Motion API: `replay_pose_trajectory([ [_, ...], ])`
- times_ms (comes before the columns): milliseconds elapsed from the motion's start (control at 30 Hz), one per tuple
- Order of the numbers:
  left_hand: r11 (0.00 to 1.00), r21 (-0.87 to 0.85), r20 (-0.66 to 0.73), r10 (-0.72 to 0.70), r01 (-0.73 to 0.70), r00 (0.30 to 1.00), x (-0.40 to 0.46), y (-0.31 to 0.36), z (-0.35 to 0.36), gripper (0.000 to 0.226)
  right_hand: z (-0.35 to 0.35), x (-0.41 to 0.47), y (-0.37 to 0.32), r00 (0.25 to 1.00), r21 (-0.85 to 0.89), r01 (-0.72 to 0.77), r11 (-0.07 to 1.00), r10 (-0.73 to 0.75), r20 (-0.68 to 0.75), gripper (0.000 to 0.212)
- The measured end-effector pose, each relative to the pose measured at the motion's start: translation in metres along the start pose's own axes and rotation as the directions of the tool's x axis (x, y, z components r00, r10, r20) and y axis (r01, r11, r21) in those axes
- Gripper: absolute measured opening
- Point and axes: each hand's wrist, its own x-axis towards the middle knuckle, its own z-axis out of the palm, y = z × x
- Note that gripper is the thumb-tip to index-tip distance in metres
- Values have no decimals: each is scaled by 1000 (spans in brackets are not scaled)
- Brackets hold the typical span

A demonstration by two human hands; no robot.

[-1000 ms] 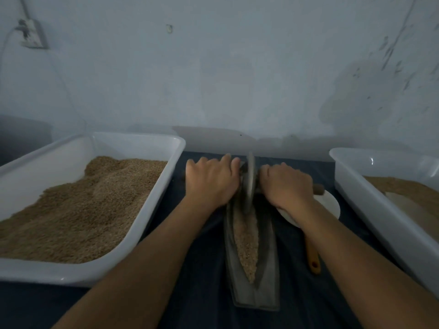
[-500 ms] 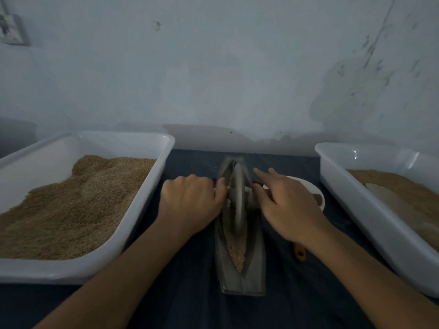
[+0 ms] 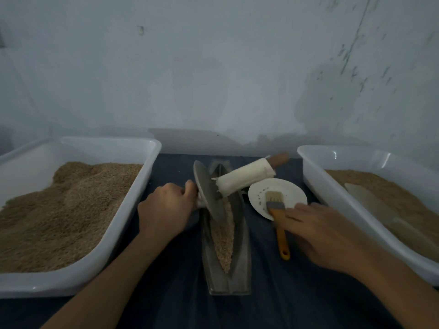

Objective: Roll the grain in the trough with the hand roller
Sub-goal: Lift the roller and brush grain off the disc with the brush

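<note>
We are seeing one hand roller (image 3: 209, 193), a grey disc on an axle, tilting in the one long trough (image 3: 240, 245) that is lying at the middle of the dark surface (image 3: 171, 302). Our left hand (image 3: 166, 210) is gripping the left handle, fingers curling round it, while the right handle, wrapped in white cloth with a brown end, is sticking up and out toward the far right, free of any hand. A strip of grain (image 3: 223, 238) is lying along the trough's groove, and the disc's lower edge is sitting in it. Our right hand (image 3: 325, 236) is resting over the orange handle of one brush (image 3: 278, 214), fingers loosely extended; we cannot tell whether they are grasping it. The bristles are lying on one small white plate (image 3: 292, 193) just right of the trough. Two white tubs are flanking the work: the left tub (image 3: 78, 279) and the right tub (image 3: 316, 167), each holding brown grain.
</note>
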Motion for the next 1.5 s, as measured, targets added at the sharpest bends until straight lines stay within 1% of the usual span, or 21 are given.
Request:
replay_pose_trajectory([
  [67, 979, -171, 62, -105, 115, 992, 0, 1, -2, 53, 6, -5, -1, 995, -26, 28, 999, -25, 96, 66],
  [133, 907, -357, 135, -184, 221, 974, -1, -1, -4, 59, 11, -5, -3, 992, -59, 72, 996, -66, 106, 64],
  [167, 879, -403, 156, -209, 256, 965, -1, -1, -5, 60, 13, -4, -4, 991, -70, 100, 993, -93, 94, 61],
  [267, 918, -325, 181, -178, 229, 967, 1, -7, -2, 48, 15, -1, -6, 985, -88, 169, 982, -164, 62, 51],
  [367, 874, -411, 228, -178, 260, 957, 3, -12, 3, 45, 15, 2, -8, 983, -112, 185, 976, -182, 34, 34],
  [400, 874, -414, 226, -171, 253, 959, 5, -14, 6, 40, 15, 3, -7, 984, -120, 175, 977, -176, -5, 31],
  [500, 952, -268, 183, -97, 145, 978, 6, -16, 9, 12, 13, 8, -6, 971, -144, 90, 985, -119, -208, 24],
  [533, 958, -247, 185, -99, 144, 978, 5, -15, 7, 12, 9, 11, -5, 955, -132, 47, 990, -83, -283, 23],
  [600, 980, -178, 180, -56, 89, 982, 4, -15, 8, 21, -3, 19, -3, 913, -65, -19, 998, -9, -407, 25],
  [667, 988, -143, 174, -37, 62, 984, 5, -16, 9, 24, -17, 30, -1, 864, 39, -62, 997, 73, -497, 20],
  [767, 983, -165, 206, -50, 85, 977, 5, -14, 9, 23, -33, 52, -5, 750, 292, -147, 945, 299, -591, 10],
  [833, 977, -193, 224, -47, 91, 974, 4, -12, 8, 20, -34, 71, -13, 665, 447, -122, 886, 407, -626, 5],
  [900, 950, -287, 222, -57, 121, 973, 3, -13, 8, 24, -30, 91, -21, 626, 553, -68, 831, 467, -625, 5],
  [967, 914, -344, 228, -142, 217, 963, 4, -15, 9, 30, -20, 108, -29, 635, 598, -43, 800, 484, -601, 8],
  [1067, 912, -352, 240, -131, 212, 962, 4, -15, 7, 22, 1, 126, -36, 703, 644, -73, 761, 498, -509, 13],
  [1133, 887, -380, 273, -165, 264, 948, 5, -14, 6, 23, 9, 133, -39, 754, 683, -128, 719, 518, -404, 13],
  [1200, 869, -383, 321, -194, 314, 927, 8, -15, 5, 25, 13, 134, -40, 769, 704, -165, 691, 537, -346, 11],
  [1300, 777, -519, 318, -212, 357, 924, 7, -12, 2, 27, 10, 126, -45, 783, 706, -169, 687, 529, -327, 16],
  [1400, 729, -601, 289, -184, 328, 939, 2, -8, 3, 32, 1, 115, -50, 769, 695, -127, 707, 513, -381, 23],
  [1467, 681, -611, 312, -261, 404, 913, 2, -8, 4, 35, -6, 115, -48, 715, 680, -79, 729, 516, -471, 22],
  [1500, 666, -617, 323, -271, 419, 907, 2, -8, 4, 37, -8, 118, -46, 680, 665, -69, 743, 523, -513, 19],
])
